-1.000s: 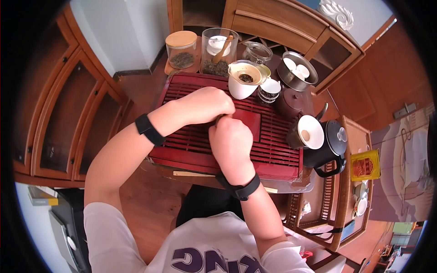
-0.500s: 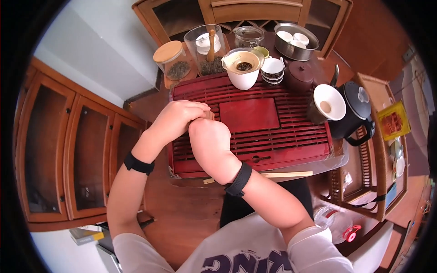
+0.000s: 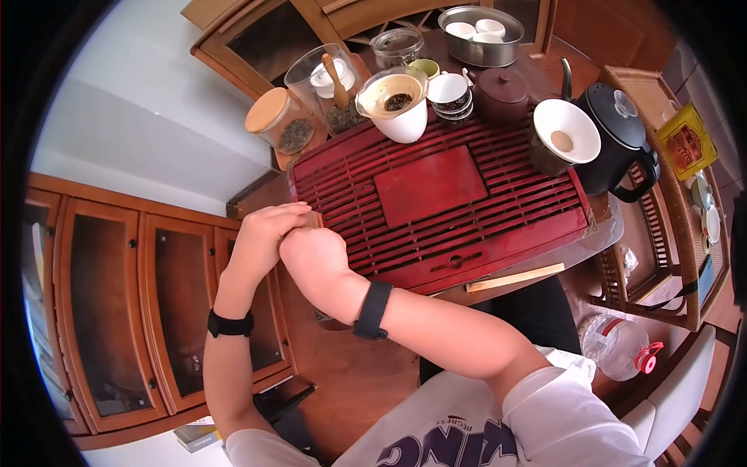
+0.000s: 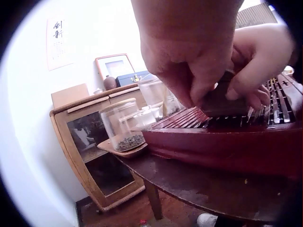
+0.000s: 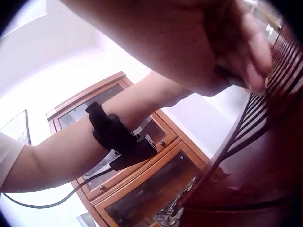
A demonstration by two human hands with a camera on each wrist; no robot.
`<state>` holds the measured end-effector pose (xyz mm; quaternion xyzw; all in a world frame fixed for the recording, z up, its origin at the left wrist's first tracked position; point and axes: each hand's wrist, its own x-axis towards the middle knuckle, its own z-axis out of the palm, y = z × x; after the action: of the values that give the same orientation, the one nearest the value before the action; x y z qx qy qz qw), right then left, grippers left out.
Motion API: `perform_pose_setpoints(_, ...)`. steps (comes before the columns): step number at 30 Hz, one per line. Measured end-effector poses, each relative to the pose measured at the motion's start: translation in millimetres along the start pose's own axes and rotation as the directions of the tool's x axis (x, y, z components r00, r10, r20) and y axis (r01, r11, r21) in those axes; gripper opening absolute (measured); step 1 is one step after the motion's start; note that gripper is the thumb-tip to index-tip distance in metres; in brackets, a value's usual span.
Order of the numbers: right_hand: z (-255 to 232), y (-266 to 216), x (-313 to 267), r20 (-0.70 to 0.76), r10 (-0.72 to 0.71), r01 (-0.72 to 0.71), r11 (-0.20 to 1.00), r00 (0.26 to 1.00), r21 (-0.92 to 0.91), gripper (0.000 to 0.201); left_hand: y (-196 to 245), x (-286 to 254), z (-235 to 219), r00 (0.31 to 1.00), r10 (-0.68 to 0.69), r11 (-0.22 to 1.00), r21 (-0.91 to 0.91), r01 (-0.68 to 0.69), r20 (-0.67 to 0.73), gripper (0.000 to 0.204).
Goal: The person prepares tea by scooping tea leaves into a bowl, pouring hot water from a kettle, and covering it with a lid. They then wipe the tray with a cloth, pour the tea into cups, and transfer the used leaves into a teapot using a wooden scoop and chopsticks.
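Observation:
Both hands meet over the left edge of the dark red slatted tea tray [image 3: 429, 187]. Between them is a small brown block-like piece [image 4: 221, 101], largely covered by fingers, so its kind does not show. The left hand [image 3: 268, 232] pinches it from above, fingertips pointing down in the left wrist view. Close against it, the right hand [image 3: 315, 263] grips the same piece with thumb and fingers, its back toward the head camera. In the right wrist view the fingers [image 5: 258, 56] bend down close over the slats.
Along the tray's far side stand a lidded tea jar [image 3: 282, 121], a white cup with a strainer [image 3: 397, 101], stacked cups [image 3: 451, 97] and a brown teapot [image 3: 502, 95]. A white strainer cup [image 3: 566, 132] and black kettle [image 3: 615, 132] stand right. Glass-door cabinets [image 3: 179, 296] are left.
Both hands have moved together from the tray's middle to its left edge, keeping the brown piece between them. The head view has also shifted and turned.

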<state>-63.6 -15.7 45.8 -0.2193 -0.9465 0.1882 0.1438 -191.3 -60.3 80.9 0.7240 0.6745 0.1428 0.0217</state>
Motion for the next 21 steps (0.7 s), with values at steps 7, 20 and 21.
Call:
perform_pose_setpoints(7,10.7,-7.9,3.9,0.019,-0.083,0.081,0.993,0.996,0.080,0.008,0.5,-9.3,-15.8,0.996,-0.065,0.995,0.079,0.060,0.060,0.014)
perform_pose_setpoints(20,-24.6,41.8,-18.7,0.089,0.058,-0.087,0.925,0.994,0.370,0.016,38.9,31.6,-11.9,0.961,-0.146,0.988,0.088,0.128,0.234,0.014)
perform_pose_setpoints(21,-26.5,47.1,-22.0,0.090,0.053,-0.082,0.927,0.995,0.367,0.016,43.2,35.3,-10.0,0.968,-0.122,0.990,0.101,0.102,0.219,0.014)
